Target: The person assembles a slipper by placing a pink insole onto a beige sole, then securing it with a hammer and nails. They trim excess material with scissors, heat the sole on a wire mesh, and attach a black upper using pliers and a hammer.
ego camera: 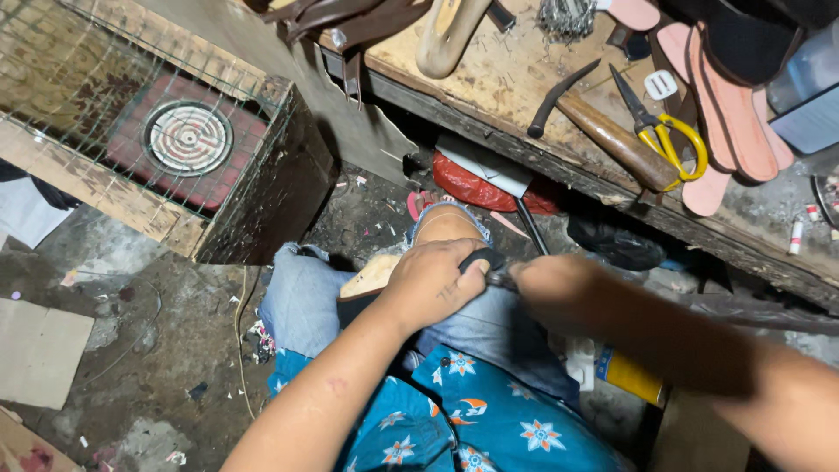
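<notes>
Biggest thing up past the hands is the workbench (pixel 516 83), a worn wooden slab scattered with small nails, its edge running diagonally above the right hand. Off to the upper left of the left hand sits a wooden box (pixel 253 210) with wire mesh over the top and a round coil burner (pixel 188 137) inside, probably caged so nothing drops onto it. The floor (pixel 149 350) below the left forearm is bare, dirty concrete with scraps and a piece of cardboard (pixel 39 350).

The person sits low, knees in torn jeans (pixel 306 301), with a blue flowered shirt (pixel 472 419) closest to the camera. The shoe piece (pixel 371 278), a tan wooden-looking form, rests on the lap, so the thighs act as the work surface.

The left hand (pixel 434 284) is clamped over it, fingers curled tight, pinning it down and gripping something dark at its far side. The right hand (pixel 552 284) is closed too, right up against the left, seemingly pulling on a thin metal tool; it's blurred, so I can't tell exactly what.

On the bench beyond the right hand: pink insoles (pixel 730 122), a hammer (pixel 603 127) and yellow-handled scissors (pixel 669 135), all within arm's reach. A red plastic bag (pixel 476 188) is tucked under the bench just beyond both hands.
</notes>
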A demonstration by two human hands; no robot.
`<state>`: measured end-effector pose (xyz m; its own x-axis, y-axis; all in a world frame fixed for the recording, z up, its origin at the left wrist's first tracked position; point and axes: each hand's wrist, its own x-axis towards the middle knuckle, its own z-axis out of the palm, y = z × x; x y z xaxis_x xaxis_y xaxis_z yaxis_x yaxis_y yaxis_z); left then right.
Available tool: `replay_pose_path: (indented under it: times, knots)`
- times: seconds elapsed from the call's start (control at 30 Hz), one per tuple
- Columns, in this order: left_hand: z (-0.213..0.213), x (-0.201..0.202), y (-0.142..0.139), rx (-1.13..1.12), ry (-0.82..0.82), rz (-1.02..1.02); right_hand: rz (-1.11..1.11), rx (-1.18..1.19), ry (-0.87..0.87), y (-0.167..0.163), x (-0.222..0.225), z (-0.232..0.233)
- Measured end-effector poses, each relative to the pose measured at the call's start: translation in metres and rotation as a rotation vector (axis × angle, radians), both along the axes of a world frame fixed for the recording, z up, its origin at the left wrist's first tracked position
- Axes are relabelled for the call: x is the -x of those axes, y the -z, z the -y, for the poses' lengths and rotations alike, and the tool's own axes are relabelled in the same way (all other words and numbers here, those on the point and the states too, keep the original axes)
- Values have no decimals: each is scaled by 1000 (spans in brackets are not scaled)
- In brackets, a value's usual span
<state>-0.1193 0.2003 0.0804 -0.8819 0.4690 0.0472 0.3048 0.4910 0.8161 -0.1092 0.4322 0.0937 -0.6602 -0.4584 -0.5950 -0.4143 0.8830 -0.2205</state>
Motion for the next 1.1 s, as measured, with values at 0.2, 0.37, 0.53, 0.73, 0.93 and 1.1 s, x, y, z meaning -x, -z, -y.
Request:
replay_pose_path:
  times: [0.2,0.37,0.53,0.73,0.93,1.1]
  knots:
    - [11,2,-7,-157,7,193,1,0,232,-2,-10,34]
    - [13,-2,-13,-181,5,81,165,315,196,-29,12,22]
    - [19,1,-16,-246,104,14,499,540,99,-14,36,4]
    - [19,3,-14,-152,79,210,850,487,296,-9,49,5]
    - [34,26,2,-504,82,241,484,-11,-20,12,-13,0]
    - [25,34,13,-525,216,131,323,479,303,14,1,-20]
